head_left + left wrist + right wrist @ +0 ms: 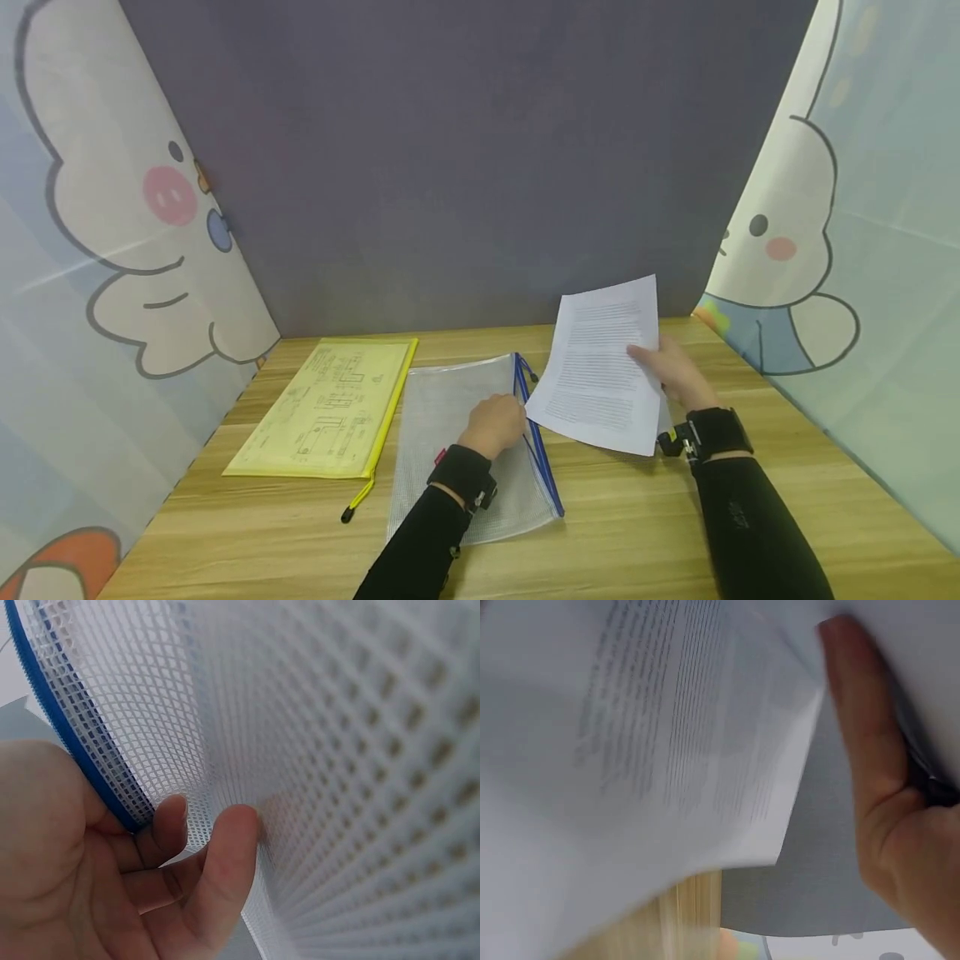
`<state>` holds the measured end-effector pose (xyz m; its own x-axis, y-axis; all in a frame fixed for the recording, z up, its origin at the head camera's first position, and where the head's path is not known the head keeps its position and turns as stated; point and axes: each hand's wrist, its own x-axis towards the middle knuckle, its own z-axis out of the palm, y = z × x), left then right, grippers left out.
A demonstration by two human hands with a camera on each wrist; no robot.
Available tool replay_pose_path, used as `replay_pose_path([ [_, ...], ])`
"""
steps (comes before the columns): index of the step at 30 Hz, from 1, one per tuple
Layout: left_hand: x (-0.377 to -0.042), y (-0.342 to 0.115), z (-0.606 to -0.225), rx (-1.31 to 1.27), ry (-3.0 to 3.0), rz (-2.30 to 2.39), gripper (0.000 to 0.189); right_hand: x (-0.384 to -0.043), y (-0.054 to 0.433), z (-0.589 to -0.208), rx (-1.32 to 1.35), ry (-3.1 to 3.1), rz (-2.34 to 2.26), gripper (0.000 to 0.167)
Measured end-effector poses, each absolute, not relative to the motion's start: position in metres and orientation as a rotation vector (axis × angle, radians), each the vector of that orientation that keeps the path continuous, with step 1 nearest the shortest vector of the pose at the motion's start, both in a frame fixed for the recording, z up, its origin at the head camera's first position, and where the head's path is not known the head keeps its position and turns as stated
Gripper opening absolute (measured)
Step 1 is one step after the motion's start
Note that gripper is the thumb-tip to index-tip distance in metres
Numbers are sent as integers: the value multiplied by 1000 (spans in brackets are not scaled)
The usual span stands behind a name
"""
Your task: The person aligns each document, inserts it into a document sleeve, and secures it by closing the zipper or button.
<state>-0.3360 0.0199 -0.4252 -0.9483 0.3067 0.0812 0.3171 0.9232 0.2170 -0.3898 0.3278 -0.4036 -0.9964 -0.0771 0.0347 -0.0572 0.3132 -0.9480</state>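
Note:
A clear mesh zipper pouch (435, 417) with a blue zip (551, 483) along its right side lies on the table. My left hand (495, 423) grips the pouch's zip edge with curled fingers. The left wrist view shows the blue zip (56, 720) between palm and fingers, the mesh (360, 750) spread away beside the fingertips. To the right, my right hand (678, 375) holds printed paper sheets (603, 358) by their right side, thumb across the front and the other fingers hidden behind. The sheets are raised and tilted, their lower left corner close to the left hand and zip.
A yellow zipper pouch (330, 408) with a printed diagram sheet inside lies on the left, its yellow pull cord (363, 492) hanging toward the front. A grey panel (465, 167) stands behind the wooden table (637, 533); cartoon-printed sheets (75, 333) flank both sides.

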Motion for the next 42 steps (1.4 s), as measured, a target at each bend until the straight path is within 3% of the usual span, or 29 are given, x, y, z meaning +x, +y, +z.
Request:
replay_pose_path([
  [9,-333,19,-422,-504,-3035,-400,36,-383,342,-387,-186,2597,-1912,58],
  [17,-334,20,-420,-465,-3041,-444,31,-378,351,-375,-413,2158,-2489,31],
  [25,-336,20,-421,-455,-3043,-427,29,-386,354,-390,-285,2217,-2302,27],
  [35,-333,20,-420,-483,-3030,-403,35,-394,342,-407,-239,2288,-2109,57],
  [42,-334,19,-421,-492,-3017,-410,31,-396,333,-412,-201,2342,-1981,57],
])
